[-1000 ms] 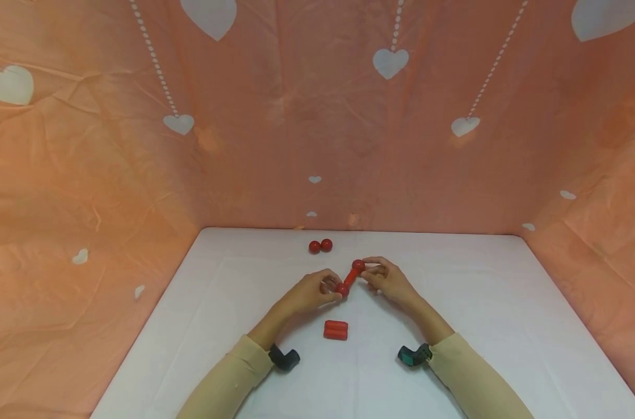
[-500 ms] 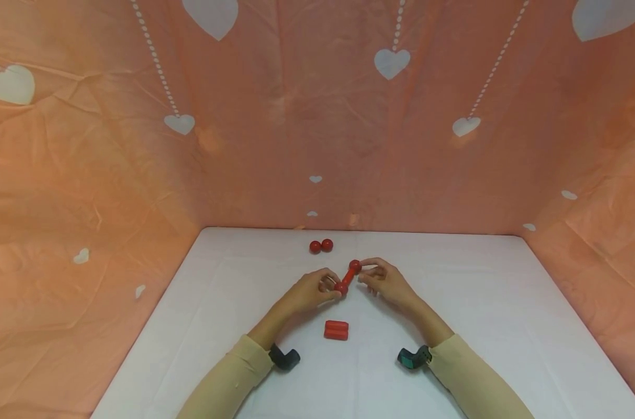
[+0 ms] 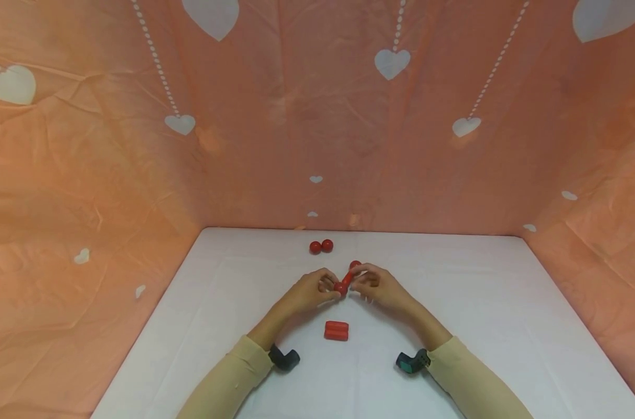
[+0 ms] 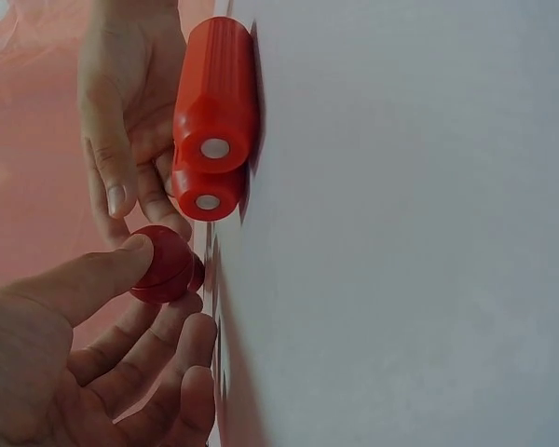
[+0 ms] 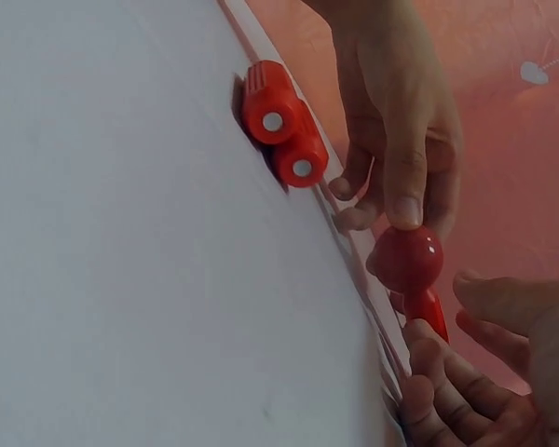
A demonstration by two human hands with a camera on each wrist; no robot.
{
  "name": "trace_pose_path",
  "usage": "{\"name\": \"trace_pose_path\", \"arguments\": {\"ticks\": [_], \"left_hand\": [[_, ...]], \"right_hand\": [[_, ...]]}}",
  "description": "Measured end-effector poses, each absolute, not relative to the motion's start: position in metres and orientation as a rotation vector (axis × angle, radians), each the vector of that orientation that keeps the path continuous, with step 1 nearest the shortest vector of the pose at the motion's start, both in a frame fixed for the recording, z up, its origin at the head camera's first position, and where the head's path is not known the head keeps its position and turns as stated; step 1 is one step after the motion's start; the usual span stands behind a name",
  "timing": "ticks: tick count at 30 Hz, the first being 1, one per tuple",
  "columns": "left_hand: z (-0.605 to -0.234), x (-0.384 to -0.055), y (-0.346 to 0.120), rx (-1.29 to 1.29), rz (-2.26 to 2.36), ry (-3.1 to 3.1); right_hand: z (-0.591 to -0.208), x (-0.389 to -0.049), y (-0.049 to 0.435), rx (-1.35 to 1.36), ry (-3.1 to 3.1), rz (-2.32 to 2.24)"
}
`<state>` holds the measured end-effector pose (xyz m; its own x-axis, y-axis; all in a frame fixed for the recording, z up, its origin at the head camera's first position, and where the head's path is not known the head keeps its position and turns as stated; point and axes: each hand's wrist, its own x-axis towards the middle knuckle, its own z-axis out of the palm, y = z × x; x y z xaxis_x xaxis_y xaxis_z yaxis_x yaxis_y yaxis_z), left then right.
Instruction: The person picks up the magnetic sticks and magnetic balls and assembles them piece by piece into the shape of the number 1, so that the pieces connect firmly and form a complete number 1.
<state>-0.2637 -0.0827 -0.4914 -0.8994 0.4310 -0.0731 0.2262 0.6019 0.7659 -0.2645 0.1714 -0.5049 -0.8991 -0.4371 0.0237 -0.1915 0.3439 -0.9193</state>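
In the head view, a red rod [image 3: 347,278] joins a near red ball [image 3: 341,288] and a far red ball [image 3: 355,265]. My left hand [image 3: 309,291] pinches the near ball between thumb and fingertips, with the thumb on top in the left wrist view. My right hand [image 3: 382,286] is at the rod, its fingers partly covering the far ball. In the right wrist view the right thumb [image 5: 494,300] stands apart from the rod, while the other fingers lie beside and under it; contact is hard to tell.
Two loose red balls [image 3: 321,247] sit together farther back on the white table [image 3: 453,291]. Two red rods [image 3: 336,330] with silvery end discs lie side by side nearer me. An orange cloth [image 3: 317,134] with heart prints surrounds the table.
My right hand has left the far ball and moved left and nearer along the rod. The joined piece shifted slightly left. My left hand keeps its pinch, almost still.
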Motion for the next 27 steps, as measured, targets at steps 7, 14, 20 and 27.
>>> {"name": "trace_pose_path", "arguments": {"ticks": [7, 14, 20, 27], "left_hand": [[-0.4925, -0.2639, -0.0828, 0.562, 1.208, 2.558], [-0.4948, -0.2648, -0.0826, 0.549, 1.223, 2.545], [-0.4945, -0.2648, -0.0829, 0.574, 1.233, 2.535], [-0.4952, -0.2658, -0.0838, 0.596, 1.233, 2.529]], "right_hand": [[-0.5050, -0.2619, 0.1688, -0.625, 2.367, -1.570], [-0.5057, -0.2598, 0.1650, -0.648, 2.364, -1.541], [-0.5072, -0.2591, 0.1633, -0.651, 2.390, -1.512], [-0.5065, -0.2589, 0.1624, -0.651, 2.395, -1.520]]}}
